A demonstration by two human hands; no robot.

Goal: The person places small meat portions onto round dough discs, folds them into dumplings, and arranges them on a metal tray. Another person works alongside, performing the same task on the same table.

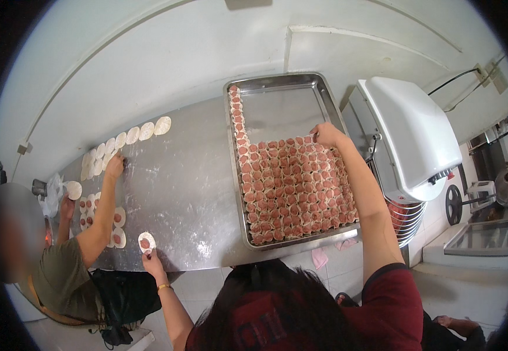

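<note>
My left hand (154,263) pinches the near edge of a round dough wrapper (147,235) with a lump of pink meat filling on it, at the front edge of the steel table. Across the large metal tray (283,82), my right hand (327,135) is closed, fingertips down at the right end of the top full row. An open-topped meat dumpling seems to be in its fingers, mostly hidden by them. Packed rows of open-topped dumplings (292,187) fill the near part of the tray, and a single column (237,114) runs up its left side.
At the left, a co-worker (70,275) holds a wrapper (74,190) and reaches to rows of plain wrappers (132,135). Filled wrappers (118,237) lie nearby on the floury steel table (178,169). A white mixer (409,140) stands close beside the tray's right side.
</note>
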